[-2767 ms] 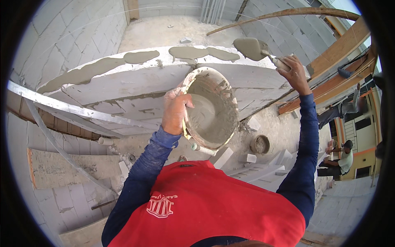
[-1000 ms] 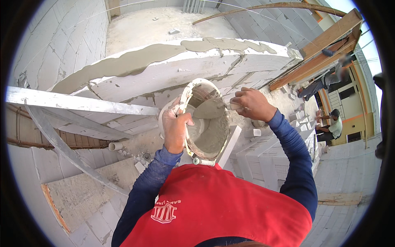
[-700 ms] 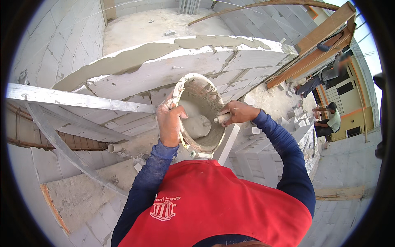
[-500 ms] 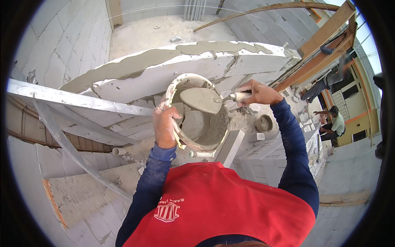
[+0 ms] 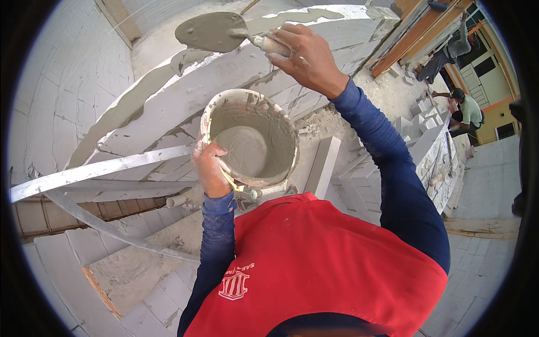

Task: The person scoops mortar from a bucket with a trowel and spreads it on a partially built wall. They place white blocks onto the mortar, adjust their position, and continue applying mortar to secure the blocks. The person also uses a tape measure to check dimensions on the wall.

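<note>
- Clamping bucket (image 5: 244, 94) in left hand (image 5: 211, 169), right of grip, presumably upright to contain mortar (image 5: 241, 149).
- Clasping trowel (image 5: 261, 41) in right hand (image 5: 307, 59), loaded blade (image 5: 210, 32) left of grip, apparently level against spills.

White lettering (image 5: 246, 268), white emblem (image 5: 233, 286), on red shirt (image 5: 331, 258)

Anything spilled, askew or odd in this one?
Mild untidiness only: the grey mortar band on the pale block wall has a wavy, uneven edge leaving bare strips, and the round off-white bucket has a grey-smeared rim.
</note>
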A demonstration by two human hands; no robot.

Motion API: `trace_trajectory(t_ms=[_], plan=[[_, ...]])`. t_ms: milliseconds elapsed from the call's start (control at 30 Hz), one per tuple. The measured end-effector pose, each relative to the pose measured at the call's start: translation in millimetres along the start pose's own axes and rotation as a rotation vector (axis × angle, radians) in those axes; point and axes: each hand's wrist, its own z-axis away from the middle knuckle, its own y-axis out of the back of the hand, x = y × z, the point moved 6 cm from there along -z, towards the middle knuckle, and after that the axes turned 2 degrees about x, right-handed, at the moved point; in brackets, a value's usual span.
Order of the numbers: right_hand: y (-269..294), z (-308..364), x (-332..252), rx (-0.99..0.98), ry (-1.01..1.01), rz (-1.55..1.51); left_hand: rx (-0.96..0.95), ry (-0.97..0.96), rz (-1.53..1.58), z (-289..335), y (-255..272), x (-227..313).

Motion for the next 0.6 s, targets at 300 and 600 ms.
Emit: trace_trajectory(t_ms=[300, 600], plan=[[-49, 284, 35, -0.643, -0.716, -0.289, -0.196, 0.116, -0.415, -9, -42, -134], [-120, 643, 48, -0.595, -1.488, -0.279, -0.302, 0.301, -1.143, -50, 43, -418]])
